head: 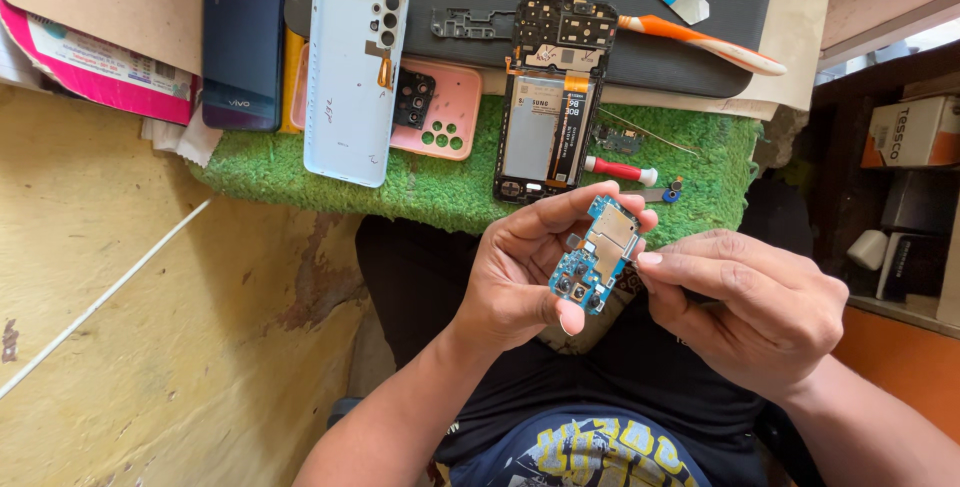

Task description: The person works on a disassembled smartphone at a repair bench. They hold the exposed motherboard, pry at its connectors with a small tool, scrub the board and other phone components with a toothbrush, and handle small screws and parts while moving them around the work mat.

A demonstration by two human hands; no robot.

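Bench entry. I am holding a small blue circuit board [597,255] up over my lap, just in front of the green mat [440,192]. My left hand [525,267] is pinching it: fingers curled around its upper end, thumb braced under the lower corner where the round camera modules are sitting. My right hand [745,297] is closing in from the side, its fingertips touching the board's right edge; fingers are bunched and seem to be nipping something thin there, but I cannot tell what, if anything, is between them.

The opened phone [550,107], back off and battery showing, is lying face down on the mat, well apart from the board. Beside it a small red-handled screwdriver [620,169] is resting; the pale blue back cover [352,77] is lying to the left, partly over a pink case [445,112]. An orange toothbrush [690,39] is sitting on the dark pad [700,7] behind.

Judgement: the board is out of the phone and I am inspecting or working at one edge of it. The next move calls for a steady left-hand pinch and fine right-hand fingertip pressure, without flexing the board.
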